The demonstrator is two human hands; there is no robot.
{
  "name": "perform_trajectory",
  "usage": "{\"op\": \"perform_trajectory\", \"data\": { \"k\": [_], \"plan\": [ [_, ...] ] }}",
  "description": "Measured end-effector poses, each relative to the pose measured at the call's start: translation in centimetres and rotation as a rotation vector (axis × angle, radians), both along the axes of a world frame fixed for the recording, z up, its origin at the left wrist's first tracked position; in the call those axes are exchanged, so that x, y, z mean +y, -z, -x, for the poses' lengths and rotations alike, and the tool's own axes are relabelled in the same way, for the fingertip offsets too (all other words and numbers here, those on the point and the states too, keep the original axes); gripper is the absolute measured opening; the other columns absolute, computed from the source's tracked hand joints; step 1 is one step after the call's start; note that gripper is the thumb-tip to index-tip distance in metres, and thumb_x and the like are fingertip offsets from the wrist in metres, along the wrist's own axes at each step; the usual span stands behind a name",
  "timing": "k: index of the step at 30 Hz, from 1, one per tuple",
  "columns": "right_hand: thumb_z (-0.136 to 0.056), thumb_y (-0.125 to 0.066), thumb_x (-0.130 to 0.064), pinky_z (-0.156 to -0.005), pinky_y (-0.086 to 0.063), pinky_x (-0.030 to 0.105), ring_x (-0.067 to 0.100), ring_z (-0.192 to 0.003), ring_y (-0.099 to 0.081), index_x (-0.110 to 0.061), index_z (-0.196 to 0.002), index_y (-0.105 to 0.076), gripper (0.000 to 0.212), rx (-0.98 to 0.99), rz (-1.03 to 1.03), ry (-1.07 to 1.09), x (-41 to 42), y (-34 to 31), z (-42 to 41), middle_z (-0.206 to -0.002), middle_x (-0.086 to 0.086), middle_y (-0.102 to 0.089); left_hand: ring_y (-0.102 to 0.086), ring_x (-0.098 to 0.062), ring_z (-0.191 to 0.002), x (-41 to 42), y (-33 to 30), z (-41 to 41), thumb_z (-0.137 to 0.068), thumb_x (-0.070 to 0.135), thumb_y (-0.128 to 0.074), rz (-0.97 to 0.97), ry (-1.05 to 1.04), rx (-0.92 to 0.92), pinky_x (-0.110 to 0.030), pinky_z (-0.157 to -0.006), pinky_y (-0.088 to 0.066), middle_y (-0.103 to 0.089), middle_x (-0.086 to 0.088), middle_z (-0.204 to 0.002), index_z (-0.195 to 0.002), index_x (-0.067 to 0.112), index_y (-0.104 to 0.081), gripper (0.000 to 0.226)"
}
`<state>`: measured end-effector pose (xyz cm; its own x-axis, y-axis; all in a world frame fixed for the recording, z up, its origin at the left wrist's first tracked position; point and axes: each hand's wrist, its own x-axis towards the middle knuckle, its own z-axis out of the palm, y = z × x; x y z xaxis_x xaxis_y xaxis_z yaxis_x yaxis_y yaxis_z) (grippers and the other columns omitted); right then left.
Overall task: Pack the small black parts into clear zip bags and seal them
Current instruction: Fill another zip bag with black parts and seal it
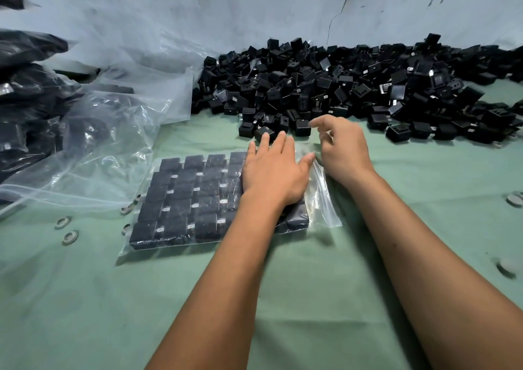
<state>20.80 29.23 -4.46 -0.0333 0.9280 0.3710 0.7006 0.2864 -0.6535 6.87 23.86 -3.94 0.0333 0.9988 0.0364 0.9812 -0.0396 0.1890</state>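
A clear zip bag (325,199) lies flat on the green cloth, filled with small black parts (181,197) set in neat rows. My left hand (274,171) presses flat on the bag's right side with straight fingers. My right hand (343,148) hovers just right of it over the bag's open end, fingers loosely curled and holding nothing that I can see. A big heap of loose black parts (339,86) stretches along the back, just beyond both hands.
Crumpled clear bags (113,132), some holding black parts, pile up at the left. Small metal rings (63,222) lie on the green cloth (311,299) near the bag and at the right edge. A pale wall rises behind the heap.
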Motion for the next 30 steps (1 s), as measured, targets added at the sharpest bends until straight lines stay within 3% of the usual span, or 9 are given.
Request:
{"op": "perform_trajectory", "data": {
  "k": [5,8,10,14,17,19,23,27,30],
  "plan": [
    [-0.105,-0.048,-0.02,-0.107,-0.037,0.039,0.031,-0.133,-0.038,-0.043,-0.139,-0.057,0.042,-0.318,0.155,-0.104,2.4,-0.1,0.5,-0.133,0.003,-0.055,0.002,-0.024,-0.159,0.0,0.1,0.0,-0.107,0.059,-0.014,0.005,0.002,-0.004,-0.048,-0.127,0.004,-0.005,0.004,-0.173,-0.165,0.021,-0.011,0.069],
    [-0.097,-0.065,-0.041,-0.098,-0.046,0.04,0.03,-0.12,-0.051,-0.038,-0.115,-0.065,0.018,-0.287,0.131,-0.032,3.4,-0.5,1.5,-0.12,0.002,-0.061,0.0,-0.025,-0.159,-0.1,-0.1,0.1,-0.108,0.054,-0.02,-0.013,0.009,-0.026,-0.051,-0.128,0.002,-0.01,0.002,-0.172,-0.164,0.023,-0.017,0.063],
    [-0.089,-0.074,-0.048,-0.084,-0.047,0.036,0.027,-0.108,-0.057,-0.029,-0.094,-0.061,0.023,-0.227,0.128,0.05,3.8,-0.8,2.0,-0.108,0.0,-0.065,-0.005,-0.028,-0.159,-0.2,-0.2,0.1,-0.109,0.049,-0.026,-0.044,0.011,-0.063,-0.053,-0.128,-0.001,-0.016,-0.001,-0.171,-0.161,0.027,-0.025,0.056],
    [-0.088,-0.072,-0.023,-0.075,-0.045,0.032,0.027,-0.099,-0.064,-0.023,-0.085,-0.063,0.01,-0.115,0.136,0.252,4.1,-0.9,1.5,-0.101,0.002,-0.069,-0.015,-0.027,-0.157,-0.3,-0.6,0.2,-0.109,0.035,-0.042,-0.133,0.066,-0.205,-0.056,-0.127,-0.01,-0.03,-0.004,-0.167,-0.149,0.034,-0.048,0.04],
    [-0.084,-0.06,-0.012,-0.073,-0.045,0.032,0.026,-0.096,-0.064,-0.024,-0.094,-0.063,0.016,0.038,0.116,0.302,3.7,-0.8,0.5,-0.1,0.001,-0.069,-0.035,-0.021,-0.146,-0.2,-0.8,0.4,-0.104,0.018,-0.054,-0.252,0.156,-0.347,-0.043,-0.12,-0.029,-0.048,-0.004,-0.153,-0.133,0.032,-0.067,0.034],
    [-0.088,-0.062,-0.015,-0.084,-0.05,0.038,0.027,-0.108,-0.06,-0.027,-0.115,-0.062,0.03,-0.113,0.083,0.159,3.6,-0.5,0.1,-0.115,0.002,-0.067,-0.042,-0.017,-0.137,-0.1,-0.8,0.5,-0.101,0.009,-0.056,-0.275,0.201,-0.4,-0.034,-0.111,-0.037,-0.054,0.0,-0.142,-0.119,0.031,-0.074,0.035],
    [-0.098,-0.058,-0.026,-0.103,-0.046,0.048,0.033,-0.136,-0.04,-0.039,-0.147,-0.049,0.052,-0.471,0.119,-0.127,3.8,-0.9,0.2,-0.143,0.0,-0.053,-0.037,-0.016,-0.133,-0.2,-0.9,0.6,-0.088,-0.008,-0.058,-0.296,0.279,-0.384,-0.04,-0.108,-0.04,-0.056,0.005,-0.127,-0.099,0.031,-0.08,0.046],
    [-0.089,-0.071,-0.033,-0.081,-0.05,0.035,0.025,-0.11,-0.06,-0.034,-0.115,-0.069,0.026,-0.168,0.126,-0.028,3.9,-1.2,0.5,-0.108,-0.005,-0.068,-0.029,-0.016,-0.136,-0.4,-1.4,0.7,-0.082,-0.013,-0.058,-0.296,0.316,-0.391,-0.042,-0.113,-0.033,-0.052,0.005,-0.132,-0.091,0.035,-0.08,0.053],
    [-0.082,-0.076,-0.022,-0.07,-0.046,0.029,0.022,-0.092,-0.066,-0.029,-0.092,-0.069,0.014,-0.047,0.124,0.023,3.7,-1.1,0.2,-0.084,-0.007,-0.065,-0.022,-0.014,-0.14,-0.8,-2.0,0.8,-0.083,-0.009,-0.061,-0.214,0.326,-0.429,-0.045,-0.119,-0.024,-0.046,0.009,-0.137,-0.09,0.038,-0.079,0.051]
  ]
}}
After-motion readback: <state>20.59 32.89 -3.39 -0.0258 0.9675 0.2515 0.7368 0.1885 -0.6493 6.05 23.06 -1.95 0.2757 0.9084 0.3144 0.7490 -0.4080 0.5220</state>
